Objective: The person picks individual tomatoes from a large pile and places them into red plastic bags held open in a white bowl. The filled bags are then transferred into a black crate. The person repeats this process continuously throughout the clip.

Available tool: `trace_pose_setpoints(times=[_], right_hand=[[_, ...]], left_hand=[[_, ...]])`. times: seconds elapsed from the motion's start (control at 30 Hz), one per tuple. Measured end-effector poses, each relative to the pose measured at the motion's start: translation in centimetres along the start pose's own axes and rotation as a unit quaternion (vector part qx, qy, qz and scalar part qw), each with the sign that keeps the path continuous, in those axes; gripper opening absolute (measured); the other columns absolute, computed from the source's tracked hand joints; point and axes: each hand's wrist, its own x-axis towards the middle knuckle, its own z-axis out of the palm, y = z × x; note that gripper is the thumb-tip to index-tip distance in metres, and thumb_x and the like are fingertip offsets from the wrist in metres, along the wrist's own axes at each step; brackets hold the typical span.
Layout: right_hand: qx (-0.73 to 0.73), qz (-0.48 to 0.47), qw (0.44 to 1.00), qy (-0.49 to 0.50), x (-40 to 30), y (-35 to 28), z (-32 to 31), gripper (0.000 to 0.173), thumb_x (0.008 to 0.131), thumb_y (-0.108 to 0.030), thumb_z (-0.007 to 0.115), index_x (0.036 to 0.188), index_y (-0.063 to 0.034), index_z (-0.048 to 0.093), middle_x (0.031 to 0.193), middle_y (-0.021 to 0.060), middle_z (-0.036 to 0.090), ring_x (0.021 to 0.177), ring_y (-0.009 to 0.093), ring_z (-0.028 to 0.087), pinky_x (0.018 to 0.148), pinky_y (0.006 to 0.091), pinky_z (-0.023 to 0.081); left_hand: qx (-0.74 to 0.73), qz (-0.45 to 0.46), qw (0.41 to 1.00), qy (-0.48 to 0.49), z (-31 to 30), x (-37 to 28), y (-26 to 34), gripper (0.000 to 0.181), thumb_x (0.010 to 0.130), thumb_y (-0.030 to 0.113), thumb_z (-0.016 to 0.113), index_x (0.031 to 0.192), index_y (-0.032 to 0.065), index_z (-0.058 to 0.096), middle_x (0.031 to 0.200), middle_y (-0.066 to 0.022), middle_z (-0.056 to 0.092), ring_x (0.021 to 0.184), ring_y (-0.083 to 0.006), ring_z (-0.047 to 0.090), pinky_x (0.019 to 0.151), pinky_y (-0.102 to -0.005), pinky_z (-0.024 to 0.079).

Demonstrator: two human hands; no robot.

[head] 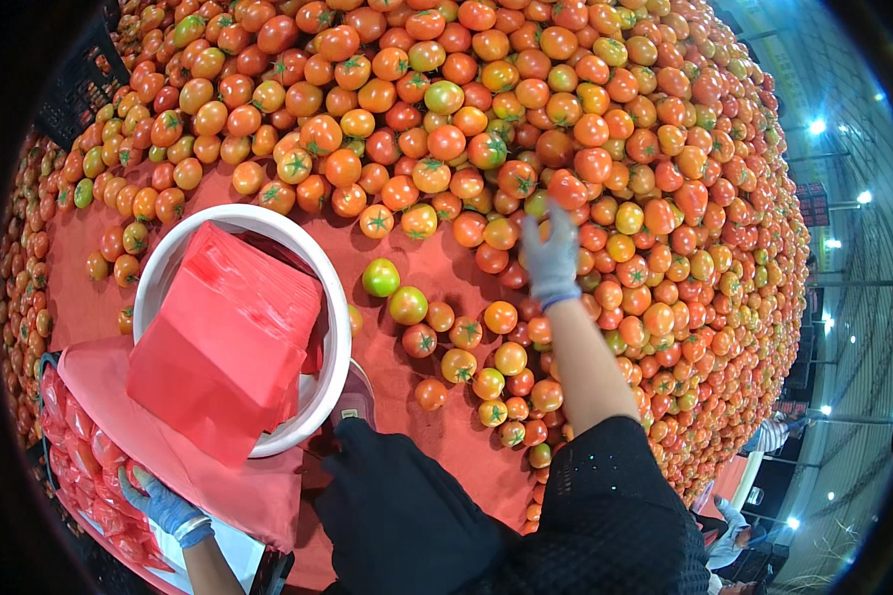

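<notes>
My right hand (552,256), in a grey glove, reaches into a wide heap of tomatoes (446,141). Its thumb stands apart from the fingers, and the fingertips are blurred beside a red tomato (568,189); whether they grip it is unclear. My left hand (167,507), in a blue-grey glove, has its fingers spread over a crate (50,465) at lower left. Red-wrapped bundles (97,461) fill the crate's left part, near those fingers. Between my hands stands a white plastic bucket (342,312) holding a thick stack of red sheets (227,335).
Loose tomatoes (458,365), some greenish, lie on the red ground cloth (446,461) in front of me. My shoe (355,394) is beside the bucket. A black crate (85,82) stands at upper left. At far right, a person (729,532) is under the lit roof.
</notes>
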Motion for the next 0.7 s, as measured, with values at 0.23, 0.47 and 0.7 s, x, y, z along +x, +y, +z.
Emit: trace_pose_setpoints(times=[0.23, 0.47, 0.7], right_hand=[[-0.613, -0.278, 0.662, -0.328, 9.3, 4.6, -0.8, 0.045, 0.097, -0.022, 0.046, 0.142, -0.0266, 0.047, 0.159, 0.0078, 0.026, 0.144, 0.033, 0.027, 0.112, 0.0574, 0.026], [-0.234, -0.081, 0.954, -0.169, 8.1, 1.5, -2.2, 0.057, 0.080, -0.025, 0.074, 0.130, -0.0067, 0.053, 0.117, 0.0166, 0.063, 0.108, 0.026, 0.063, 0.093, 0.0386, 0.050], [0.420, -0.001, 0.864, -0.277, -7.8, -20.6, 6.6, 0.069, 0.088, -0.018, 0.072, 0.145, 0.0010, 0.038, 0.129, 0.0153, 0.054, 0.120, 0.024, 0.054, 0.096, 0.0336, 0.050]], left_hand=[[0.116, 0.050, 0.992, -0.007, -0.9, 0.3, 0.6, 0.057, 0.098, 0.026, 0.059, 0.146, 0.0078, 0.034, 0.141, -0.0159, 0.044, 0.118, -0.0293, 0.053, 0.101, -0.0395, 0.048], [0.086, 0.025, 0.993, -0.070, -3.5, -1.7, 2.0, 0.063, 0.095, 0.015, 0.058, 0.150, 0.0050, 0.030, 0.152, -0.0133, 0.032, 0.135, -0.0251, 0.036, 0.112, -0.0367, 0.031], [0.118, 0.051, 0.992, -0.010, -4.3, -5.9, 1.2, 0.056, 0.093, 0.008, 0.057, 0.145, 0.0043, 0.037, 0.135, -0.0106, 0.045, 0.118, -0.0201, 0.046, 0.103, -0.0331, 0.038]])
